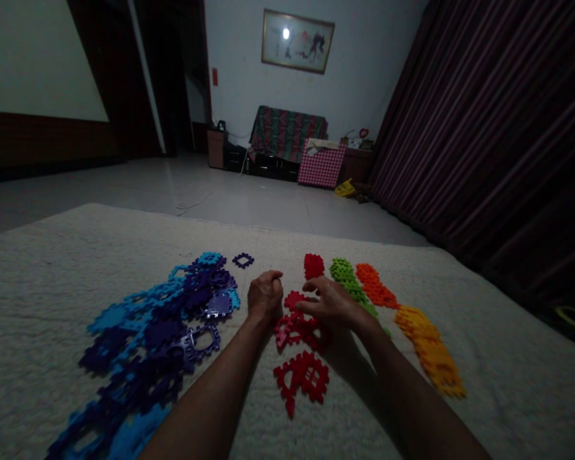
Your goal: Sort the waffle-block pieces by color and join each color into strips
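Observation:
My left hand (266, 295) rests on the cream mat with its fingers curled closed. Whatever it may hold is hidden. To its right, my right hand (333, 299) hovers palm-down over the red pieces, thumb and fingers apart, with nothing visible between them. A red toothed plastic building piece (294, 299) lies by its thumb tip. Closer to me are linked-looking red frame pieces (292, 332) and another red cluster with a window-shaped piece (314, 377). Beyond my right fingers sits a small red stack (314, 265).
Blue and purple building pieces (172, 319) spread in a pile on the left, with one dark frame piece (243, 260) apart from it. Rows of green (347, 278), orange (374, 285) and yellow pieces (429, 348) lie on the right. The mat (503, 358) ends at a tiled floor.

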`<state>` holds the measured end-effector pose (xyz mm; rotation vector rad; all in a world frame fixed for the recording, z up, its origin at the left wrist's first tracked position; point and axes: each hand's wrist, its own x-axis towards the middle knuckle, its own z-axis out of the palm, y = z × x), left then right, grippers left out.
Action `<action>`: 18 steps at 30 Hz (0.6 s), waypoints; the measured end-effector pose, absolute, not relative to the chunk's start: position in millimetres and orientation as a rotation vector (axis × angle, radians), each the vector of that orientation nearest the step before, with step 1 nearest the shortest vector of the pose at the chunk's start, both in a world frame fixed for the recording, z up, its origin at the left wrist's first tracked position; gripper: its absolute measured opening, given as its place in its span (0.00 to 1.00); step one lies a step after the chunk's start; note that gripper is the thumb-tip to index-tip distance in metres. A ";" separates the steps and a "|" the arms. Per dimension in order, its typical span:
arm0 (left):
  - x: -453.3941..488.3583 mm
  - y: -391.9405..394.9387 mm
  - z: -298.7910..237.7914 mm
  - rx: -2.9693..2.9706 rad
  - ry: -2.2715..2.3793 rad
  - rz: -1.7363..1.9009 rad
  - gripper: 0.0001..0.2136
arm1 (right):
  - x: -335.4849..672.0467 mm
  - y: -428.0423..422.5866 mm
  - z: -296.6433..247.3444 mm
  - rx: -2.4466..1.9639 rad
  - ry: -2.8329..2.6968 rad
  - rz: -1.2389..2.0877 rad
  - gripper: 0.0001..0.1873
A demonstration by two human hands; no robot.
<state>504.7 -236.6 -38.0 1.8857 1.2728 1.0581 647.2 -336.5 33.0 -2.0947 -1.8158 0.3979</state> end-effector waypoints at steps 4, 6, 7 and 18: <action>504.7 -236.0 -38.3 1.907 1.275 1.052 0.17 | 630.2 -329.6 16.5 -2.133 -1.898 0.270 0.12; 504.9 -235.9 -37.4 1.912 1.283 1.035 0.17 | 628.3 -328.3 13.1 -2.134 -1.901 0.233 0.09; 504.9 -236.0 -36.6 1.911 1.292 1.027 0.17 | 629.6 -328.2 12.6 -2.124 -1.903 0.229 0.08; 504.3 -238.8 -32.1 1.885 1.303 1.020 0.17 | 655.0 -330.6 9.1 -2.167 -1.720 0.085 0.18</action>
